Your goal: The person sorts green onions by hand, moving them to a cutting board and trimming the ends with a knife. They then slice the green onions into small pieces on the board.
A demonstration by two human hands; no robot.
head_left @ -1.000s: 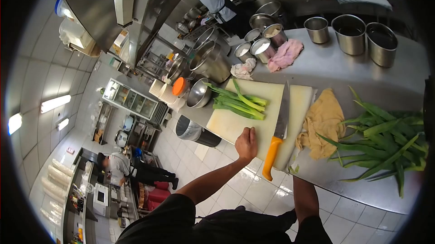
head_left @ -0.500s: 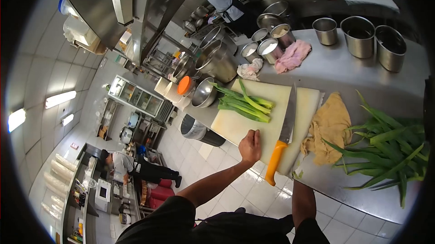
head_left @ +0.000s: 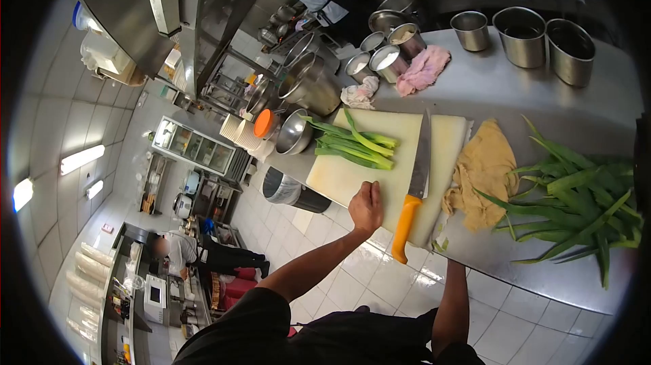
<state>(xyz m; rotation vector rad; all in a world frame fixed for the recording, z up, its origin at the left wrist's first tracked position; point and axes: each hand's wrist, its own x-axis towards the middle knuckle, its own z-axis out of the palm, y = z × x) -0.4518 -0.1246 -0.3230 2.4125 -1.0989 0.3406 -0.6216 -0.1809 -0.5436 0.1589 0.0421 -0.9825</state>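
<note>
My left hand, closed in a loose fist with nothing seen in it, rests at the near edge of the white cutting board. Green leek leaves lie in a bunch on the board, beyond the fist. To the right of the hand, a large kitchen knife lies flat, its orange handle sticking out past the board's near edge. My right forearm reaches below the counter's edge, and the counter hides the right hand. A crumpled tan cloth lies right of the board.
More long green leaves are heaped on the steel counter at right. Metal pots, a pink cloth and a steel bowl stand behind. A lined bin is at left. Two other people work farther off.
The view has shifted slightly, so the counter and its things appear higher and farther left. My left fist stays at the board's edge, and the knife and leaves lie as before.
</note>
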